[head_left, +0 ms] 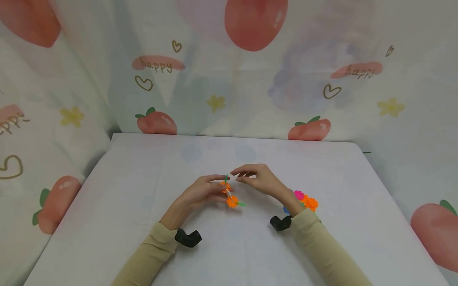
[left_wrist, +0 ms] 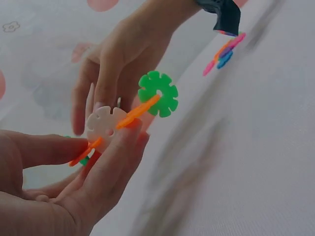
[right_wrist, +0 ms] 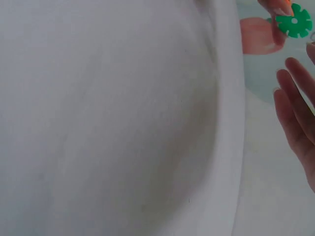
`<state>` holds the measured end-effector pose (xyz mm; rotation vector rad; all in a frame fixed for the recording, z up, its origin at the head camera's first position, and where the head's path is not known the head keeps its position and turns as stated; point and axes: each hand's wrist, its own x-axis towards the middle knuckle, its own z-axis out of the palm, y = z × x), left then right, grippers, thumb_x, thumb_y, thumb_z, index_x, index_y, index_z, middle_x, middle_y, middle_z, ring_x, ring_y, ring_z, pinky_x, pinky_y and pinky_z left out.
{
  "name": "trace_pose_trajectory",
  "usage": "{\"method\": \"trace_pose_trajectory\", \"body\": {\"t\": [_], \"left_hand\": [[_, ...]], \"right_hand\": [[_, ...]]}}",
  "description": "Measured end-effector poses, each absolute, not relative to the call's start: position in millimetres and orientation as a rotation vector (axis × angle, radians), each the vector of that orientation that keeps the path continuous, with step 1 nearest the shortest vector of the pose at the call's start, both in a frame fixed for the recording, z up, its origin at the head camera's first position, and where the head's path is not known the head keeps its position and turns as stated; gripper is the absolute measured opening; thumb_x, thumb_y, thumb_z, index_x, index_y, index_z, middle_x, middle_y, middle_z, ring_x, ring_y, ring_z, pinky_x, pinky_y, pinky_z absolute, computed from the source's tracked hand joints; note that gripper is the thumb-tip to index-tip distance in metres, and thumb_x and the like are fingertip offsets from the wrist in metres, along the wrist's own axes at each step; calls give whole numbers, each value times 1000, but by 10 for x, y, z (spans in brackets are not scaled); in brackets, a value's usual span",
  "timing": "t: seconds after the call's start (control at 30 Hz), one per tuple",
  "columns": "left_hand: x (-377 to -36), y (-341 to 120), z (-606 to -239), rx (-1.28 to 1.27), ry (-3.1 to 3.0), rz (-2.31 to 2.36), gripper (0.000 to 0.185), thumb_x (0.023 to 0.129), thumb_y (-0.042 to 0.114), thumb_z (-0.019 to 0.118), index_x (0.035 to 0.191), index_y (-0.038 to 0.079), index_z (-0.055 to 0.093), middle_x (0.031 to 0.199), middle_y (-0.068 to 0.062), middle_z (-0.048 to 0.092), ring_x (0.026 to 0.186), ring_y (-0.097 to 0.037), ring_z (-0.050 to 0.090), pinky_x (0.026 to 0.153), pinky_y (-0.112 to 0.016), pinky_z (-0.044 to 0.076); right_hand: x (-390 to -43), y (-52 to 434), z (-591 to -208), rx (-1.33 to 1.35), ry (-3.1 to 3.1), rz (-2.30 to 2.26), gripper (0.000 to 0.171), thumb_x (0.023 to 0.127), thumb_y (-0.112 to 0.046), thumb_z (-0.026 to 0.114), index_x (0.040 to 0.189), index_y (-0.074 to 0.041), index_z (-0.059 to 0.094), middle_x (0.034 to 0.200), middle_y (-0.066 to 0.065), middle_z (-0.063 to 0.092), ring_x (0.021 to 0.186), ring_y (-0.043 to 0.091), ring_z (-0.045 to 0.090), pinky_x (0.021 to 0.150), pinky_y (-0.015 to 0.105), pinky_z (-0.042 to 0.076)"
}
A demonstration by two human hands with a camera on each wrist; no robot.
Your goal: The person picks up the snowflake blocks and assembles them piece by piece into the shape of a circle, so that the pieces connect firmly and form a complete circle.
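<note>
My left hand (head_left: 204, 191) pinches a small chain of notched plastic snowflake discs above the table. In the left wrist view, a white disc (left_wrist: 100, 130) sits in the middle, with an orange disc (left_wrist: 140, 112) and a green disc (left_wrist: 171, 103) slotted on at one side. On the other side, the thumb and fingers grip another orange disc (left_wrist: 81, 156), with a bit of green partly hidden behind it. My right hand (head_left: 262, 178) hovers just right of the chain, fingers extended and holding nothing. The right wrist view shows its fingers (right_wrist: 294, 110) below a green disc (right_wrist: 302, 28).
Beside the right wrist lies a pile of loose discs (head_left: 310, 203) in orange, pink and blue, partly covered by the forearm. A white cloth covers the table (head_left: 229, 250). A printed curtain (head_left: 250, 91) hangs behind its far edge.
</note>
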<state>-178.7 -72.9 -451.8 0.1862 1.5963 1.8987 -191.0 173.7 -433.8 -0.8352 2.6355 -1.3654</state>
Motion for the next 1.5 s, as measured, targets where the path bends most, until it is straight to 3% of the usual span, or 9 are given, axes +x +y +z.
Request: {"method": "trace_pose_trajectory", "body": {"t": [0.33, 0.67, 0.83, 1.23, 1.5], "left_hand": [[-1787, -748, -4492, 188, 1579, 1905, 51, 102, 2, 54, 152, -6, 43, 127, -31, 67, 104, -29, 75, 90, -41, 61], [-1780, -733, -4518, 198, 1588, 1904, 52, 100, 0, 53, 151, -7, 43, 130, -31, 66, 103, -26, 75, 90, -42, 61], [-1765, -726, -4521, 193, 1607, 1887, 53, 100, 1, 53, 152, -7, 42, 132, -29, 65, 101, -26, 76, 89, -41, 61], [-1764, -726, -4540, 208, 1641, 1847, 54, 101, 3, 54, 153, -6, 40, 142, -29, 58, 105, -30, 75, 88, -39, 62], [-1765, -721, -4541, 213, 1645, 1852, 54, 101, 3, 53, 152, -7, 41, 142, -28, 58, 105, -30, 74, 88, -39, 62]], "right_hand": [[-1727, 2202, -4322, -647, 2724, -1194, 21, 97, -20, 73, 115, -11, 78, 111, -1, 77, 96, 14, 69, 91, 38, 59], [-1507, 2697, -4430, -570, 2739, -1067, 22, 96, -21, 74, 116, -15, 77, 110, -4, 76, 94, 10, 67, 87, 29, 58], [-1441, 2881, -4473, -554, 2731, -1052, 16, 95, -19, 75, 109, -14, 77, 105, -4, 76, 89, 8, 67, 81, 23, 57], [-1352, 3040, -4484, -450, 2665, -959, 23, 87, -20, 83, 106, -10, 74, 100, -1, 72, 89, 14, 63, 78, 20, 54], [-1349, 3023, -4513, -558, 2684, -894, 21, 82, -17, 87, 92, -11, 69, 92, -1, 62, 83, 14, 57, 73, 22, 53]]}}
